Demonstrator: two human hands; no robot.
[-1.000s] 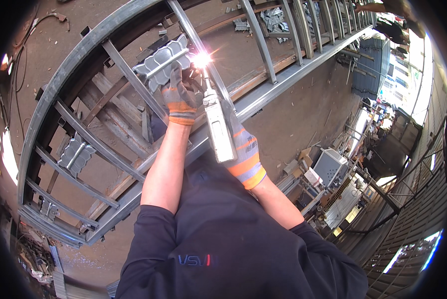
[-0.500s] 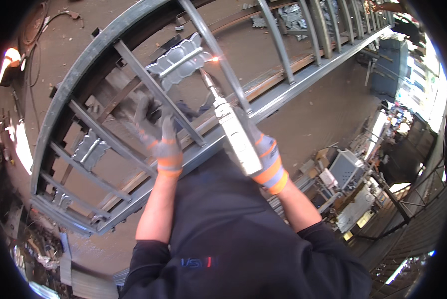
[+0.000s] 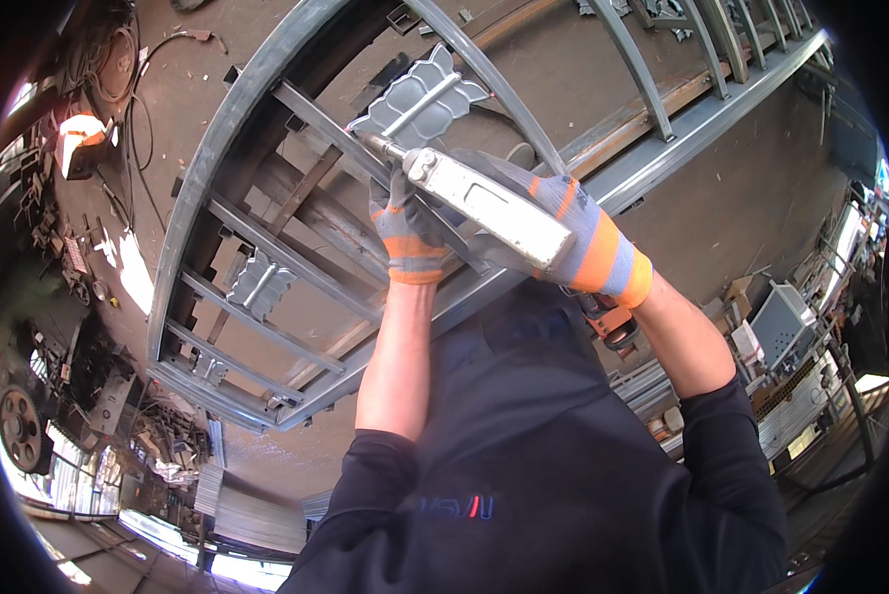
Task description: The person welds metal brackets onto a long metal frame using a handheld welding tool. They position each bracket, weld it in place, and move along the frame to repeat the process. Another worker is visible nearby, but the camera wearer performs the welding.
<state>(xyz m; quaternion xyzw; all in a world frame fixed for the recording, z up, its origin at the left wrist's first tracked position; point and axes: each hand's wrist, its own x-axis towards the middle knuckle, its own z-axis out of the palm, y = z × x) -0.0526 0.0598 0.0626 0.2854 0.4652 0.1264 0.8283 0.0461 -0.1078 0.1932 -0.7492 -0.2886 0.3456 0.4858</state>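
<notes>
**Both gloved hands at the welding torch over the curved steel frame**

The right hand (image 3: 583,243), in a grey glove with orange bands, is wrapped fully closed around the rear of a pale metal welding torch (image 3: 489,205). The torch lies slantwise across the steel frame (image 3: 192,213), its dark nozzle pointing up and to the left toward a leaf-shaped ornamental plate (image 3: 419,99) set between the frame's bars. The nozzle tip sits just at the lower left edge of that plate, touching or nearly so; which cannot be told. The left hand (image 3: 405,233), in a matching glove, is curled beneath the front end of the torch, just below the nozzle, fingers bent around a slanted frame bar or the torch's underside; which one it grips is hidden. A second leaf-shaped plate (image 3: 259,285) sits lower in the frame, down and to the left of the torch, well apart from both hands. The frame rests above a brown dirt floor (image 3: 732,198).
</notes>
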